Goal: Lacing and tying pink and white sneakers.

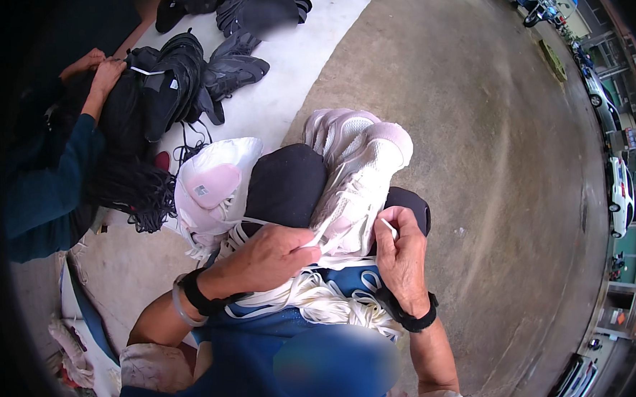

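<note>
Across my lap lie pale pink and white shoe uppers [357, 189], stacked against one another. My left hand [271, 258] is closed in a pinch on a white shoelace at the near end of the front upper. To the right of that upper, my right hand [405, 248] pinches a short white piece of lace [389, 228] between thumb and fingers. A loose bundle of white laces [316, 299] rests on my blue apron [261, 345], below both hands. Left of my dark-trousered knee [288, 186] hangs another white upper with a pink lining [217, 186].
At the left, a co-worker's hands [103, 69] work with black shoe uppers [175, 76] and a white lace. More black uppers [261, 7] lie on a white sheet [331, 32]. Concrete floor [505, 210] stretches right toward parked cars [619, 190] and motorbikes [534, 4].
</note>
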